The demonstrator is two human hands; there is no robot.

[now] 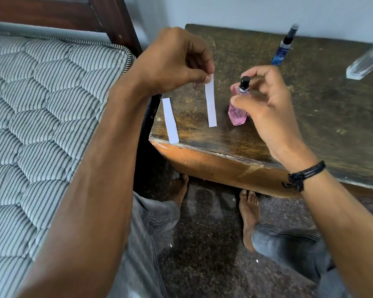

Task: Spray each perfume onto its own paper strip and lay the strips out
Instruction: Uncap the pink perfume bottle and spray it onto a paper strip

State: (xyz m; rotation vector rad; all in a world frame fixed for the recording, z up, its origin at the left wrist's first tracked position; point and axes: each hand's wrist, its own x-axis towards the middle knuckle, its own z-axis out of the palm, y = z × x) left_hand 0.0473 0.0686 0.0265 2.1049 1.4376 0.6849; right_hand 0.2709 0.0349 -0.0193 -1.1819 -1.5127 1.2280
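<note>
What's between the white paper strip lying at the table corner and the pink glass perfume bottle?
Head view: a second white paper strip, pinched by the left hand.

The pink bottle (pixel 236 114) has a black spray head, the held strip (pixel 210 104) and the lying strip (pixel 170 121) are plain white, and the slim bottle (pixel 278 56) is blue. The bench (pixel 321 108) is mottled dark brown, the mattress (pixel 41 104) grey-and-white striped, quilted in hexagons.
</note>
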